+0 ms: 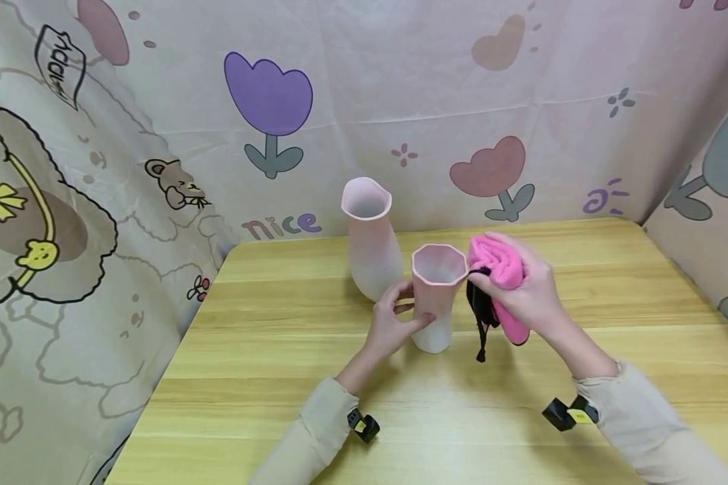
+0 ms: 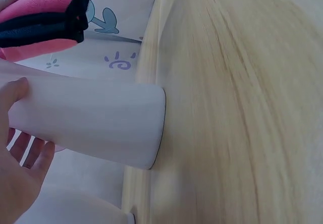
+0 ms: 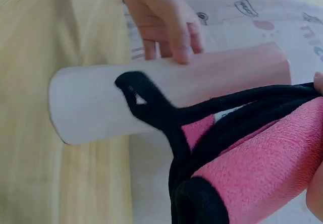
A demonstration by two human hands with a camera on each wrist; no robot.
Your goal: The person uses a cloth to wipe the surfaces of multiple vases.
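Note:
My left hand grips the front vase, a pink-to-white one with a faceted rim, thumb on the near side and fingers behind. In the left wrist view its base meets the wooden table. My right hand holds a rolled pink plush cloth with black edging beside the vase's rim. A black loop hangs from the cloth and overlaps the vase in the right wrist view. Behind the left hand stands a taller pink-to-white vase with a wavy rim.
The wooden table reaches back to a printed curtain with tulips and hearts. More printed fabric hangs along the left side. Each sleeve carries a small black wrist camera.

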